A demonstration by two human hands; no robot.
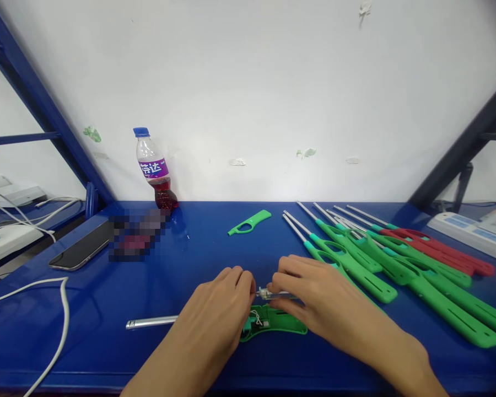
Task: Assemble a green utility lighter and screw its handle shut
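My right hand [314, 292] pinches a clear plastic gas tank [268, 294] with a small valve end pointing left. My left hand [221, 309] has its fingers closed at that valve end; what they grip, if anything, is hidden. Beneath both hands an opened green lighter handle half [287, 321] lies on the blue table, with white wires [256, 317] and a teal part inside. A silver metal tube [152, 322] sticks out leftward from behind my left wrist. Farther back lies a loose green handle cover [250, 223].
Several long green lighters [355, 270] and some red lighters [442, 248] lie at the right, by a white power strip [471, 234]. A drink bottle [155, 171] leans at the wall. At left are a phone [82, 245] and a white cable [64, 309].
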